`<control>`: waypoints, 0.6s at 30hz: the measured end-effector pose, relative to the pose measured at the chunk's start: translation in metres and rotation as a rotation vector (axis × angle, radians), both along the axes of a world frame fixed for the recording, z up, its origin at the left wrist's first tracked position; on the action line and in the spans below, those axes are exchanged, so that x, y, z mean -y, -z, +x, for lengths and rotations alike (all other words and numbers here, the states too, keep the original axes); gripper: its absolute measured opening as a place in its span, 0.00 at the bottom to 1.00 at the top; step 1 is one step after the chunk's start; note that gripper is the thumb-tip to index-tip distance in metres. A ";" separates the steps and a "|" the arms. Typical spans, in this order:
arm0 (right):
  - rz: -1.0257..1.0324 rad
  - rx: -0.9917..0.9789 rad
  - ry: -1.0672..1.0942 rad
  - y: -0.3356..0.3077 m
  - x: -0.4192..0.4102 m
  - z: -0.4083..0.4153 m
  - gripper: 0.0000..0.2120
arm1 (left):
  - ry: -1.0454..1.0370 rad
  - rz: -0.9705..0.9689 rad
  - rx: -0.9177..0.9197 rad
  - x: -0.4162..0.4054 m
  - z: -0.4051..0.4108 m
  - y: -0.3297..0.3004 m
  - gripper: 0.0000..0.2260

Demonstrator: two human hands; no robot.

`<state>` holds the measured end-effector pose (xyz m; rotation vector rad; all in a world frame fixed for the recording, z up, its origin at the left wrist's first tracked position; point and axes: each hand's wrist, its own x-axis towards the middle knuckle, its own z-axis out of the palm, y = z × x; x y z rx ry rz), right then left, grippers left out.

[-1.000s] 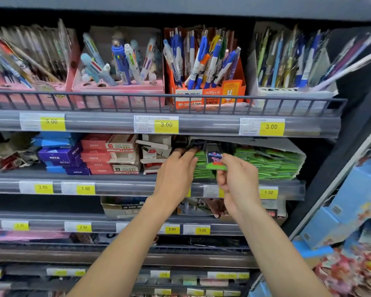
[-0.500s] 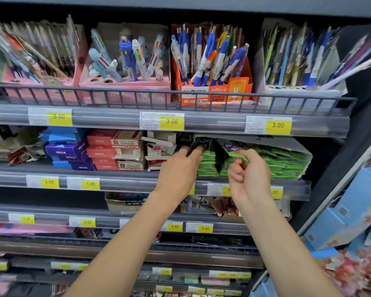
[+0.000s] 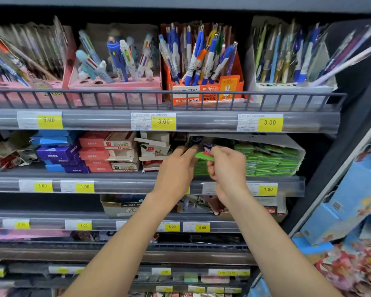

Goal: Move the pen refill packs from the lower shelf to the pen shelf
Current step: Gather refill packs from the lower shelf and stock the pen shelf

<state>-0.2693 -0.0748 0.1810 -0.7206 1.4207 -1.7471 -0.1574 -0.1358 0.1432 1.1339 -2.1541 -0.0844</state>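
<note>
My two bare arms come up from the bottom of the frame to the middle. My left hand (image 3: 176, 168) reaches into the second shelf from the top. Its fingers are stretched out and close together, and the tips touch a dark pack (image 3: 198, 143) at the back. It is too blurry to tell if they hold it.

My right hand (image 3: 227, 166) is just beside the left one, a little to the right. Its fingers are curled in, and they pinch a small green pack (image 3: 204, 155) by its edge. This pack sits between my two hands, in the middle of the frame.

Behind my right hand, a big pile of green refill packs (image 3: 268, 161) lies in a white box (image 3: 301, 154) with an open front on that same shelf. To the left of my hands are small white boxes (image 3: 154, 146), then red boxes (image 3: 94, 153), then blue and purple boxes (image 3: 58, 153).

Yellow price tags (image 3: 267, 189) run along the front edge of the shelf.

Higher up, in the top part of the frame, is the pen shelf (image 3: 201, 123) with a dark wire rail in front. On it stand pink boxes (image 3: 116, 91) of fat pens at the left, an orange box (image 3: 204, 91) of blue and white pens in the middle, and a white box of pens (image 3: 291, 86) at the right.

At the right edge of the frame there are light blue boxes (image 3: 338, 211).
</note>
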 end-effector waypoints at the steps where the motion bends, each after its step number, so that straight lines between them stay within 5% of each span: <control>1: 0.000 -0.037 -0.007 -0.002 -0.002 -0.003 0.12 | 0.024 0.010 -0.057 0.001 0.001 0.001 0.16; 11: 0.031 -0.169 -0.002 -0.004 0.008 -0.011 0.05 | 0.060 0.063 -0.268 0.004 -0.004 0.009 0.12; 18: 0.130 -0.883 0.008 0.000 0.035 -0.023 0.10 | 0.075 0.262 -0.531 0.004 -0.005 0.015 0.10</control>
